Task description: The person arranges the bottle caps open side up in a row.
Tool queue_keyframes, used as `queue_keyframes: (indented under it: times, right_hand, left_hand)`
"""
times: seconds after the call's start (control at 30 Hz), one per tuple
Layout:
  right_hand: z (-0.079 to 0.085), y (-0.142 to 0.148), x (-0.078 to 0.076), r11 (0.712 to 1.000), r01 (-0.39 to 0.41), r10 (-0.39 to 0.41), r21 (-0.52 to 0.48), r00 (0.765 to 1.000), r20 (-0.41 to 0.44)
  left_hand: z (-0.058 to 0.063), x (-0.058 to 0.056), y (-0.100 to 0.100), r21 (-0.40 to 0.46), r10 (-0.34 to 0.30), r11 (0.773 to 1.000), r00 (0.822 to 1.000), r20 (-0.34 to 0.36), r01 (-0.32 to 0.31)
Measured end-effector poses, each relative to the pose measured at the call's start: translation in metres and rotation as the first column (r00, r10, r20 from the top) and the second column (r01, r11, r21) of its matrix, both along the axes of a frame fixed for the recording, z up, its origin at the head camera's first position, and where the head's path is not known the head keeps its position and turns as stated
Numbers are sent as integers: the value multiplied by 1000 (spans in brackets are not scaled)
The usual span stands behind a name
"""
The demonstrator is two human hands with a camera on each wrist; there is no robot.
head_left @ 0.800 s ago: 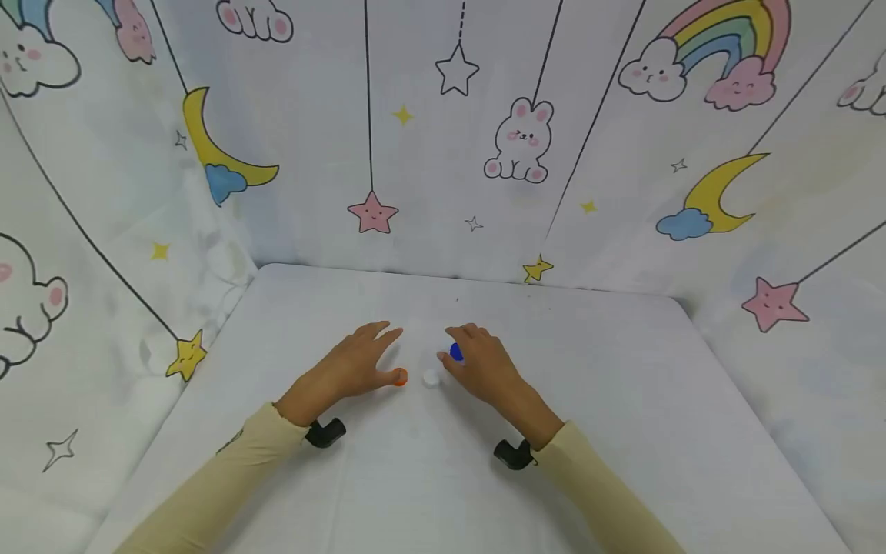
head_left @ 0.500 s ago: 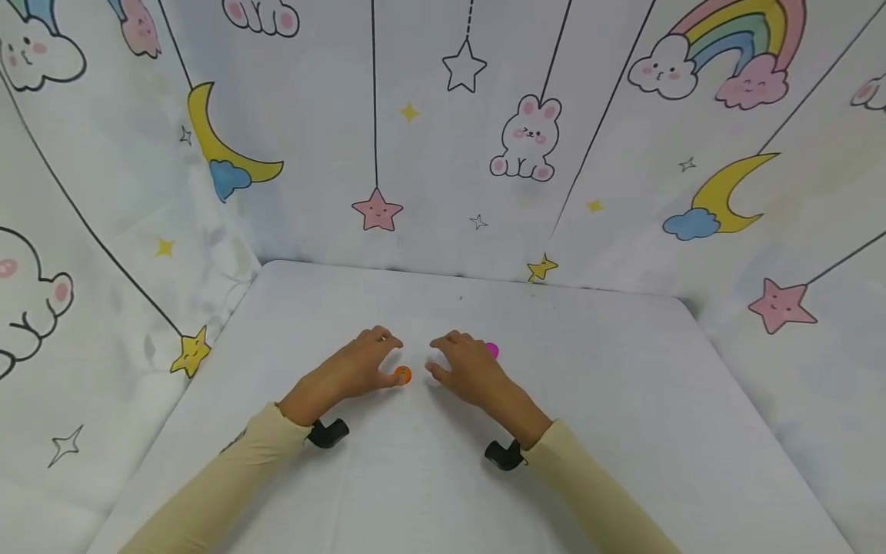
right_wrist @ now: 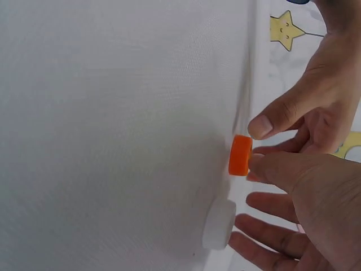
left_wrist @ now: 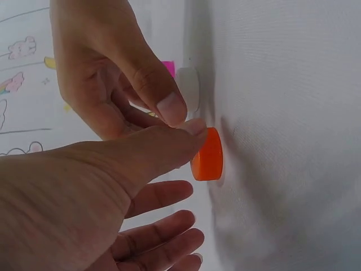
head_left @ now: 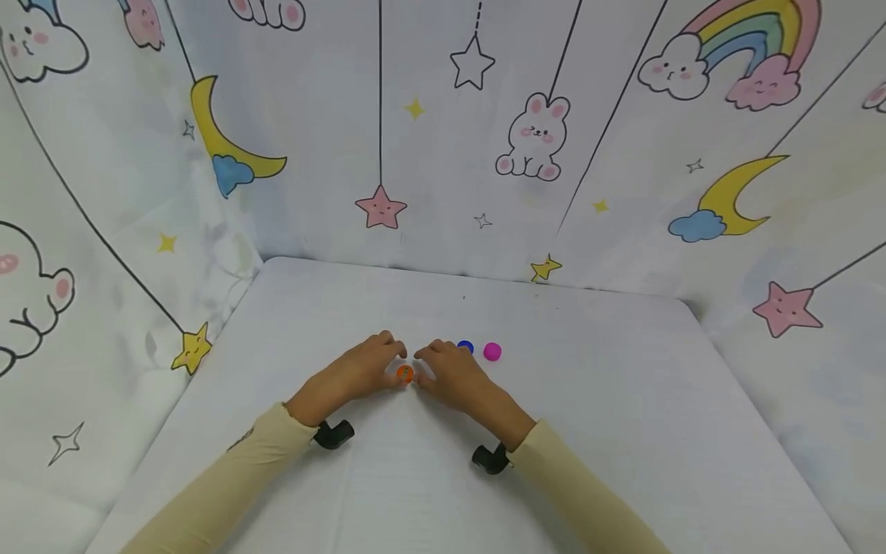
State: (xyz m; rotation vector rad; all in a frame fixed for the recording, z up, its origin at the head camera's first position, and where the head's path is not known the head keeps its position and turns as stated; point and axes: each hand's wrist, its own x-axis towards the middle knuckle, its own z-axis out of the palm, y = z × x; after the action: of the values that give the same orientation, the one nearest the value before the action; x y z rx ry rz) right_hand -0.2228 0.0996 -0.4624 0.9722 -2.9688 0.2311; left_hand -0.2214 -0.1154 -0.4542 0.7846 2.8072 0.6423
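A small round orange cap (head_left: 404, 374) lies on the white table between the two hands. My left hand (head_left: 356, 373) is at its left, the thumb tip right at the cap's edge and the fingers spread loosely beyond it. From the other side comes my right hand (head_left: 453, 377), its thumb tip also close to the orange cap and its fingers loosely bent. In the right wrist view a white cap (right_wrist: 219, 224) stands beside the right fingers; from the head it is hidden under that hand. Neither hand grips anything.
Just past the right hand lie a blue cap (head_left: 465, 347), partly covered by it, and a magenta cap (head_left: 492, 352). Behind the table (head_left: 595, 415) hangs a printed cloth (head_left: 443, 154) with stars, moons and rabbits. Each wrist carries a black camera mount.
My right hand has moved left towards the orange cap, covering the white cap and uncovering the magenta and part of the blue one. The left fingers have drawn in slightly.
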Motion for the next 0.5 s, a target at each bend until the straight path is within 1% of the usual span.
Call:
queue_keyframes:
  times: [0.1, 0.37, 0.5]
  right_hand:
    - [-1, -3, 0, 1000, 0, 0, 11, 1000, -1]
    - [0, -8, 2, 1000, -26, 26, -18, 1000, -8]
    - [-1, -11, 1, 1000, -29, 29, -10, 999, -13]
  left_hand:
    - [0, 0, 1, -21, -9, 1000, 1000, -26, 9]
    - [-4, -2, 2, -17, -53, 999, 994, -97, 52]
    - [-6, -3, 3, -23, -56, 998, 991, -118, 54]
